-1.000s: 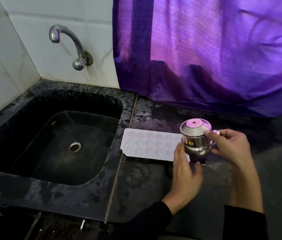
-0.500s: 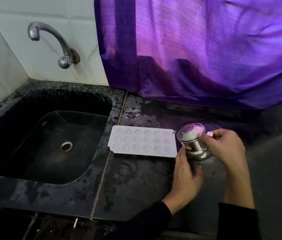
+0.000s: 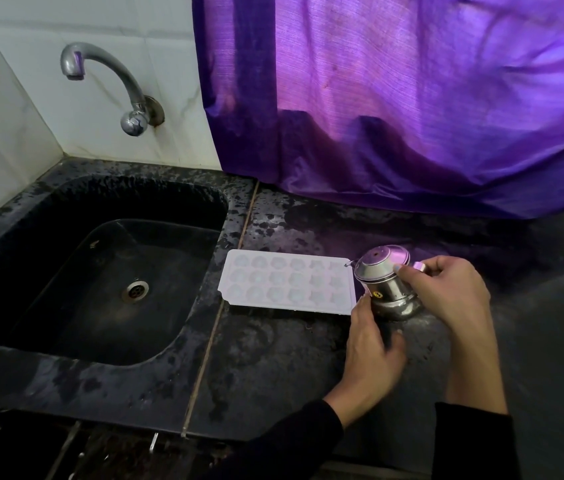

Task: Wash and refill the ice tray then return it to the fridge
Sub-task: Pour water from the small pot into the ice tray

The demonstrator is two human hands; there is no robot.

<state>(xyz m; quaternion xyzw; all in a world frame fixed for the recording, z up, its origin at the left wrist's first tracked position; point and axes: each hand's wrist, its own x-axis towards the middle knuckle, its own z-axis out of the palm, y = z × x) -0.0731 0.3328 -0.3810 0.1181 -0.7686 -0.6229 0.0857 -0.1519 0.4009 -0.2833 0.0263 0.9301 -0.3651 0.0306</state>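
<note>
A white ice tray (image 3: pixel 287 282) lies flat on the black counter just right of the sink, cavities facing up. At its right end a small steel jug (image 3: pixel 386 282) is tilted, its spout over the tray's far right corner. My right hand (image 3: pixel 446 292) grips the jug at its handle and rim. Straight fingers of my left hand (image 3: pixel 370 348) touch the jug's lower left side, with the thumb spread below its base. Whether water is flowing is not visible.
The black sink (image 3: pixel 66 351) with a drain (image 3: pixel 135 291) is on the left, and a steel tap (image 3: pixel 107 81) sticks out of the tiled wall above it. A purple curtain (image 3: pixel 394 98) hangs down to the wet counter (image 3: pixel 273 368) behind the tray.
The jug has come down and tipped further towards the tray's right end, both hands moving with it. The tray has stayed where it was.
</note>
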